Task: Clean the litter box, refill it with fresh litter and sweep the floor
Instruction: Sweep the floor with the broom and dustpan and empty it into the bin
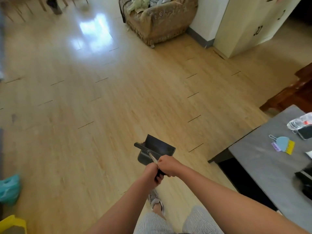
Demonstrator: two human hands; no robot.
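Note:
A dark grey dustpan [158, 149] hangs just above the wooden floor [101, 107] ahead of me, with a broom head [141, 146] resting across its left rim. Both handles rise toward me. My left hand [154, 173] is closed around the dark handle grip. My right hand [168, 166] is closed just above it on the thin metallic handle. The two hands touch each other. A yellow litter box corner [13, 223] shows at the bottom left.
A grey low table [263, 159] stands at the right with a small blue and yellow brush [283, 144], a phone and a plastic bottle. A teal plastic bag [9, 188] lies at the left edge. A brown sofa [160, 22] and cream cabinet [244, 26] stand far ahead.

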